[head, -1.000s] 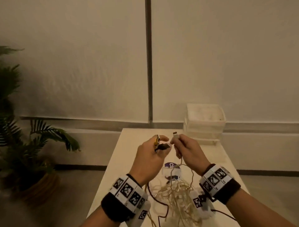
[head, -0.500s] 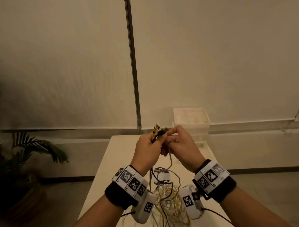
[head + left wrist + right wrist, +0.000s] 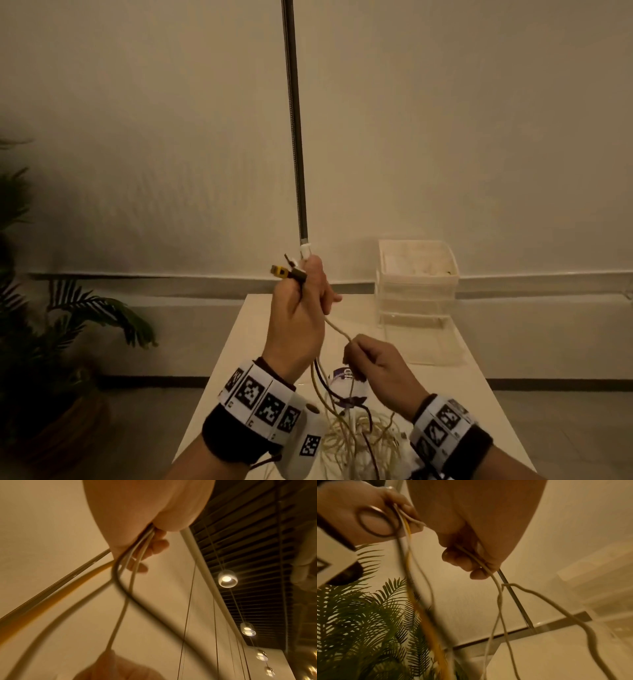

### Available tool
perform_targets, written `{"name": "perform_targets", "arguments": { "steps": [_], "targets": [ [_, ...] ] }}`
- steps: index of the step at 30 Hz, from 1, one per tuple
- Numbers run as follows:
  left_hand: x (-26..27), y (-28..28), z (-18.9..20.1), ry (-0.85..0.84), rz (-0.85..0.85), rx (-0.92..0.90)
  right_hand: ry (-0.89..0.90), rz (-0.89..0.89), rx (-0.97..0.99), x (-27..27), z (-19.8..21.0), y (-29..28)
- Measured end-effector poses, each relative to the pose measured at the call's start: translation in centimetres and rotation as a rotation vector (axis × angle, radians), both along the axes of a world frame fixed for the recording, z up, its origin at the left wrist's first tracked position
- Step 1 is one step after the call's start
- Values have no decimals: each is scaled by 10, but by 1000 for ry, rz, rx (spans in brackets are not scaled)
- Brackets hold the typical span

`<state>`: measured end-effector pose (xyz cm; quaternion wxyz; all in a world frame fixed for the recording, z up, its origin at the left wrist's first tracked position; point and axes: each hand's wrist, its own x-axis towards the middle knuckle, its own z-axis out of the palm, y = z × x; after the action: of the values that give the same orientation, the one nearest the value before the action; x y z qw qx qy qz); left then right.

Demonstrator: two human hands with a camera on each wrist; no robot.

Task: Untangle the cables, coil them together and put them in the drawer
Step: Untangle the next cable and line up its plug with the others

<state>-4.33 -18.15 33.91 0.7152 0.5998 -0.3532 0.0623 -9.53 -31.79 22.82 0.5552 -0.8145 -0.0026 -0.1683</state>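
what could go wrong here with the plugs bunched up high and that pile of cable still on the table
The left hand holds several plug ends in one grip; one could slip out. The right hand runs down a white cable toward the tangled pile, so pulling may tighten knots or drag it off the table.

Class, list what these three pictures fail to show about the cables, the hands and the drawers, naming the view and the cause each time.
- Head view: the bottom edge cuts off the cable heap.
- Head view: the plugs above the left hand are too small to identify.
- Left wrist view: cables smear with motion blur.
- Right wrist view: the right hand hides its own grip.
- Head view: dim light hides the contents of the drawers.
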Motion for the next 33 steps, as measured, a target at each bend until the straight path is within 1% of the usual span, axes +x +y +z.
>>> {"name": "perform_targets", "arguments": {
  "steps": [2, 3, 5, 6, 7, 9, 11, 13, 15, 17, 21, 24, 26, 28, 29, 31, 32, 33],
  "targets": [
    [-4, 0, 0, -35, -62, 40, -1, 19, -22, 8, 11, -9],
    [-3, 1, 0, -76, -62, 84, 9, 43, -55, 9, 17, -11],
    [3, 7, -2, -178, 9, 154, 37, 98, -126, 7, 27, -14],
    [6, 11, -3, -192, 33, 173, 47, 108, -139, 3, 35, -17],
    [9, 15, -5, -170, 21, 180, 44, 103, -128, -1, 44, -19],
    [13, 19, -9, -143, -59, 225, 10, 102, -97, -7, 65, -26],
    [14, 17, -15, -174, -87, 389, 21, 173, -132, -9, 87, -27],
    [14, 12, -22, -194, -66, 578, 48, 245, -212, -6, 98, -22],
    [17, 9, -28, -149, -80, 709, 65, 243, -283, -3, 101, -22],
    [20, 9, -31, -115, -93, 797, 79, 225, -315, -3, 99, -26],
    [22, 12, -31, -135, -106, 854, 97, 187, -273, -5, 89, -29],
    [22, 13, -31, -61, -151, 866, 91, 107, -387, -5, 82, -33],
    [21, 13, -32, -68, -176, 880, 76, 70, -448, -6, 79, -36],
    [20, 13, -32, -139, -119, 860, 36, 59, -407, -8, 75, -35],
    [21, 14, -30, -157, -62, 810, 6, 49, -350, -9, 69, -35],
    [29, 21, -21, -179, 79, 688, -25, 24, -113, -12, 50, -34],
    [34, 25, -15, -209, 158, 648, -14, 7, 25, -14, 37, -34],
    [38, 30, -10, -249, 229, 646, 8, -10, 124, -16, 24, -34]
  ]
}}
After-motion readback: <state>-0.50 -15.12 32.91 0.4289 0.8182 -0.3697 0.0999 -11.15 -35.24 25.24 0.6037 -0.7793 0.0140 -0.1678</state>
